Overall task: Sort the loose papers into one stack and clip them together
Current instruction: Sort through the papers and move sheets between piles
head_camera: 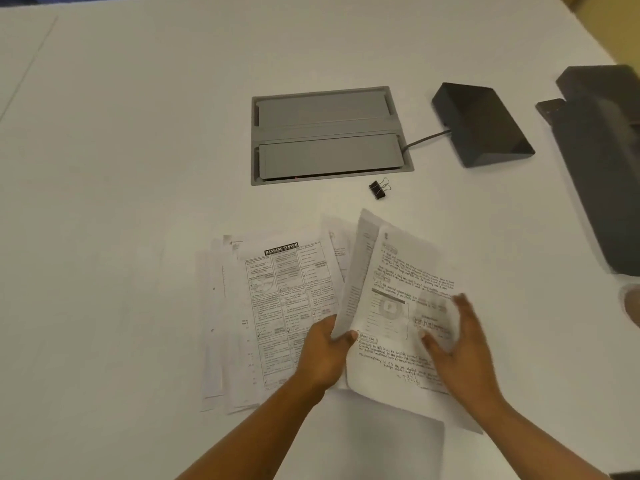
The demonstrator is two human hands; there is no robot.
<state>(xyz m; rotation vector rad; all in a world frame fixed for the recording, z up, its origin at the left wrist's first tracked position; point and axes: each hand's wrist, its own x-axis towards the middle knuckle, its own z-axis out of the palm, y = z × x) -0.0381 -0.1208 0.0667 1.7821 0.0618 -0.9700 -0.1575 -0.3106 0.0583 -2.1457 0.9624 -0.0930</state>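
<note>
On the white tabletop (138,168) lay a fanned spread of loose papers (242,306), the top printed sheet headed "Banking System" (281,248). The left hand (325,351) pinched the lower left edge of a few lifted sheets, thumb on top of a handwritten page (398,299) that curved up off the spread. The right hand (460,351) was blurred, its fingers spread and resting against the right part of that same page. A black binder clip (379,189) sat apart from the papers, beyond them, just in front of a grey recessed cable hatch (329,136). Right of the hatch stood a dark wedge-shaped device (485,126) with a cord.
</note>
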